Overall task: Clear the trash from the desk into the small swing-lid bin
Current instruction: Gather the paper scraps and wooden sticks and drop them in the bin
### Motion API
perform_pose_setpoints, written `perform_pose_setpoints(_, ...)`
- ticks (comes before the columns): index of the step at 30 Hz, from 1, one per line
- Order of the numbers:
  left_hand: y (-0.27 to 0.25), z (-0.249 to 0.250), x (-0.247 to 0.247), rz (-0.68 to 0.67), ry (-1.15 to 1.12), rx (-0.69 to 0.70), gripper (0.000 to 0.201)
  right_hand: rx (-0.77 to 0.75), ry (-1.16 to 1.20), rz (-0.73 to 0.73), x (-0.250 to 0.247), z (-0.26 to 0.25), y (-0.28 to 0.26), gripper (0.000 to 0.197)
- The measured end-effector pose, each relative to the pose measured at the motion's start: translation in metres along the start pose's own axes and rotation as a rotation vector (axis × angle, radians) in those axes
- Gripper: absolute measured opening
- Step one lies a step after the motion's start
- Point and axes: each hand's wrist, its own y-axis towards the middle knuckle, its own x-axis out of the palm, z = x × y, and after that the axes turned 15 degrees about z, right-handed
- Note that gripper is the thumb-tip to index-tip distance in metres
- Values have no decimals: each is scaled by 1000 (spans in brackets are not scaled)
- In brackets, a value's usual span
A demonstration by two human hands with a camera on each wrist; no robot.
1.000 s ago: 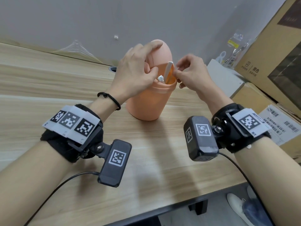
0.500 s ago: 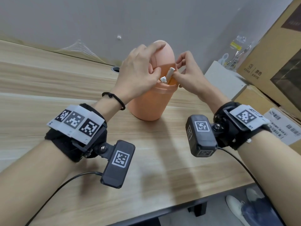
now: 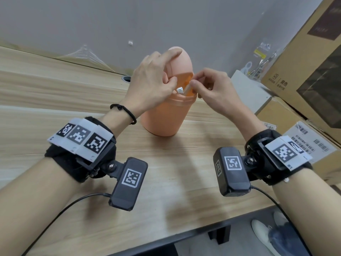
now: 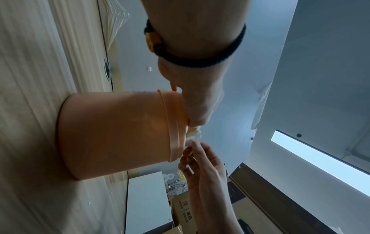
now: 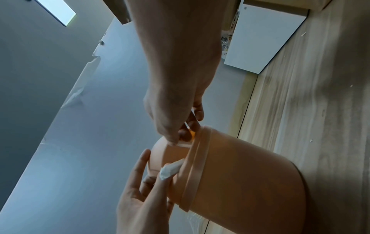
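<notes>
A small peach swing-lid bin (image 3: 166,115) (image 4: 116,134) (image 5: 240,182) stands upright on the wooden desk (image 3: 55,93). My left hand (image 3: 156,80) (image 4: 196,102) (image 5: 144,190) grips its domed lid (image 3: 180,60), fingers over the top and thumb at the flap. A white crumpled wad (image 3: 180,90) (image 4: 194,136) (image 5: 170,169) sticks out of the opening beside that thumb. My right hand (image 3: 208,85) (image 4: 202,158) (image 5: 174,114) pinches a pale strip of trash (image 3: 188,88) and holds its lower end inside the opening. The bin's inside is hidden.
Large cardboard boxes (image 3: 304,61) and a white box (image 3: 249,89) crowd the desk's right end. A cable hole (image 3: 126,78) and crinkled clear plastic (image 3: 86,54) lie behind the bin by the wall. The desk's front edge (image 3: 184,235) runs close below my wrists.
The pale strip has sunk lower into the opening, and my right hand has come down to the rim with it. My left hand stays on the lid.
</notes>
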Motion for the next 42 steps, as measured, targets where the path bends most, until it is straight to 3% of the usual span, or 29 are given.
perform_pose_setpoints(15, 0, -1, -1, 7, -38, 8, 57, 190, -167, 70, 19, 6, 29, 7)
perform_pose_setpoints(20, 0, -2, -1, 1, -40, 9, 58, 243, -292, -37, 28, 4, 40, 16)
perform_pose_setpoints(26, 0, -2, 0, 0, -43, 4, 59, 252, -327, -52, 32, 5, 44, 20)
perform_pose_setpoints(30, 1, -2, 0, 7, -36, 0, 58, 290, -123, -91, 24, 7, 38, 25)
perform_pose_setpoints(32, 0, -2, 1, 9, -38, 2, 58, 295, 25, -33, 18, 5, 34, 31)
perform_pose_setpoints(35, 0, -2, 1, 12, -47, -2, 57, 187, 163, 48, 12, -7, 23, 20)
perform_pose_setpoints(38, -1, -3, 1, 22, -53, -3, 56, 63, 239, -148, 3, -16, 13, 5)
perform_pose_setpoints(40, -2, -3, 1, 26, -47, 0, 57, 55, 255, -343, -3, -18, 8, 13)
perform_pose_setpoints(42, -1, -3, 2, 26, -38, 4, 58, 53, 247, -398, -6, -19, 4, 20)
